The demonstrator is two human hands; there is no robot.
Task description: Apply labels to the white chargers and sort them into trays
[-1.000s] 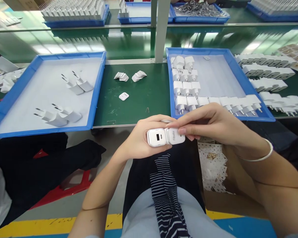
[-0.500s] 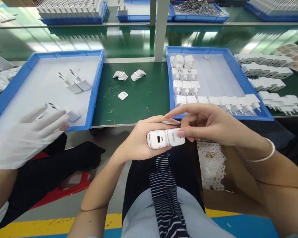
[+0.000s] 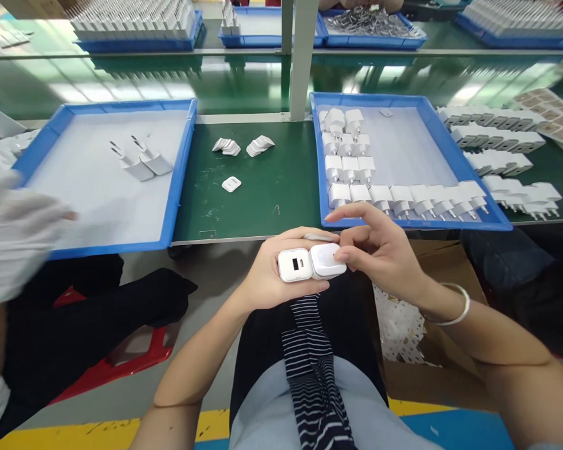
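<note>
My left hand [image 3: 267, 272] is closed around two white plug chargers held side by side over my lap. One charger [image 3: 294, 265] turns its face up, showing a wide and a narrow port. The other charger [image 3: 323, 259] has a plain, glossy face up. A thin white piece [image 3: 319, 237] shows between the left fingers. The thumb of my right hand [image 3: 380, 250] presses on the glossy face near its right edge; its index finger is raised, and the other fingers curl behind the charger. The chargers' prongs are hidden.
A right-hand blue tray [image 3: 469, 156] holds rows of chargers; more chargers [image 3: 502, 140] stand beyond it. The left blue tray [image 3: 122, 106] holds two chargers [image 3: 143, 164]. Small white covers [image 3: 231, 184] lie between the trays. A co-worker's gloved hand [image 3: 19, 231] is at left.
The co-worker's gloved hand has moved left, and the chargers beside it no longer show in the left tray. My right forearm has drawn inward; its thumb stays on the same charger.
</note>
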